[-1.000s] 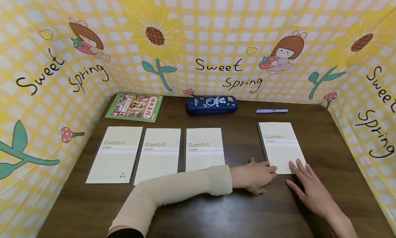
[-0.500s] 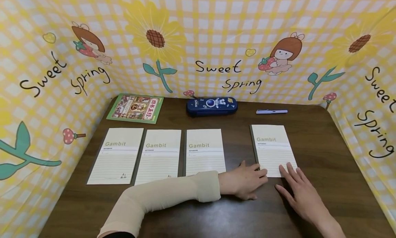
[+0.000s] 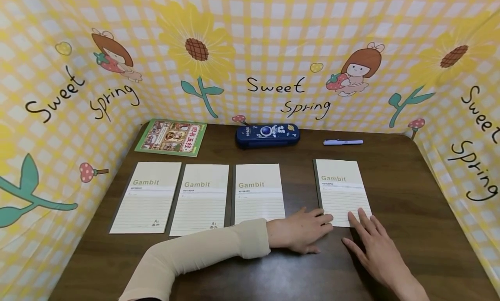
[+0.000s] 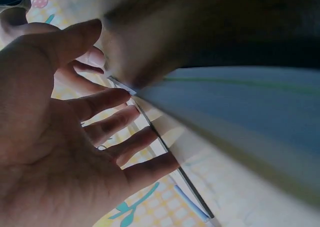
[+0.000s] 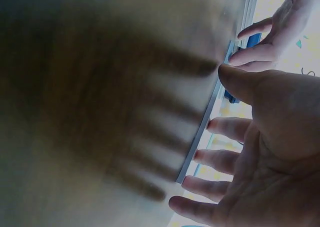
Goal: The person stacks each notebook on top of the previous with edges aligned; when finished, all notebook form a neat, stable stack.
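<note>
On the right part of the table lies a white Gambit notebook (image 3: 339, 188) with a dark spine. My left hand (image 3: 302, 229), its forearm in a beige sleeve, touches this notebook's lower left corner with spread fingers. Across the lower right corner rest the fingertips of my right hand (image 3: 375, 246), the thumb lying apart on the table. To the left are three more Gambit notebooks in a row: a far left one (image 3: 146, 196), a middle one (image 3: 201, 196) and a nearer one (image 3: 258, 190). My left sleeve hides the lower edge of the nearer one.
A green picture book (image 3: 171, 137) lies at the back left of the brown table (image 3: 250, 283). A blue space-themed pencil case (image 3: 267, 136) and a lavender pen (image 3: 343, 142) are along the back. Yellow checked cloth (image 3: 269, 31) walls the table on three sides.
Both hands have moved left together, and the right-hand notebook has slid left with them, slightly toward me. The other three notebooks stay in their row.
</note>
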